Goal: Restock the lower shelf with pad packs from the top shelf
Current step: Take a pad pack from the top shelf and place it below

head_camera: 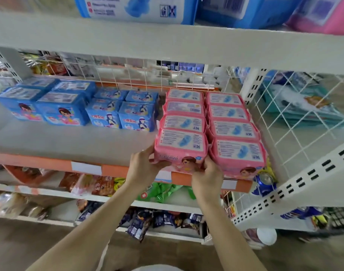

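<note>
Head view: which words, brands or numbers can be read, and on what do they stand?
No text can be quoted.
Front pink pad pack: small print and logo blurred.
Blue packs: brand characters blurred.
Shelf-edge labels: nothing legible.
Large blue pack above: print blurred.

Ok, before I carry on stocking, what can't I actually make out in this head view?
- Top shelf packs: head view, cut off by the upper frame edge, so the count is unknown.
- Front pink pack: head view, lower front and sides covered by the left hand and right hand.
- Print on the other pink packs: too small and blurred to read.
- Teal goods at far right: blurred, type unclear.
</note>
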Tool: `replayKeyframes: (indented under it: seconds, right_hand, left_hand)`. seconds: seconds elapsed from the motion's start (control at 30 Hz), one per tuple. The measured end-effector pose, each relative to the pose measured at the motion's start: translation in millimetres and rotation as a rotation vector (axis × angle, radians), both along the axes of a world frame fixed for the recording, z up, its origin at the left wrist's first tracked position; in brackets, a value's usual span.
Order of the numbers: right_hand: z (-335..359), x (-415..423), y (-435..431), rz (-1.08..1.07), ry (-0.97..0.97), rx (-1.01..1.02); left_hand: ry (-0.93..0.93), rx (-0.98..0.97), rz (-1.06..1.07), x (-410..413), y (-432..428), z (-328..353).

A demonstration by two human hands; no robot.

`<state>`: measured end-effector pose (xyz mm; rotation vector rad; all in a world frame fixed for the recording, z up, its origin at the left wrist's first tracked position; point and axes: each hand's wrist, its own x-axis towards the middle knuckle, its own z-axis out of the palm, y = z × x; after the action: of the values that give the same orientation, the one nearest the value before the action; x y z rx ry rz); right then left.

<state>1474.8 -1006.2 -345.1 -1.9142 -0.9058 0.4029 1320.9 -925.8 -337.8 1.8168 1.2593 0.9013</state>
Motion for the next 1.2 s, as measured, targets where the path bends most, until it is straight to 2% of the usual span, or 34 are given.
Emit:
replayKeyframes:
  seconds: [0.23, 0.5, 0.8, 0.97, 1.1, 1.2]
  right_hand:
    - [-4.1, -1.8, 9.3, -0.062, -0.023, 0.002]
    - [-10.9, -11.5, 9.5, -0.085, -0.018, 0.040]
    - [-1.5, -10.5, 0.2, -0.053, 0.027, -0.024]
    - [-1.3, -12.7, -10.6, -0.014, 0.009, -0.020]
    - [7.4, -5.5, -35.5, 0.110, -0.176, 0.000]
    - [22.6, 12.1, -58.1, 0.038, -0.313, 0.018]
  left_hand:
    - [-0.003, 0.107, -0.047, 2.7, 4.9, -0.5]
    - [0.042, 0.105, -0.023, 4.6, 7.6, -11.1]
    - [0.136, 0.112, 0.028, 3.1, -6.2, -13.6]
    - [0.176, 0.071, -0.012, 0.4, -13.0, -6.5]
    - [0.300, 0.017, -0.034, 1.6, -20.1, 6.8]
    - [0.361, -0.018, 0.005, 3.9, -28.6, 8.4]
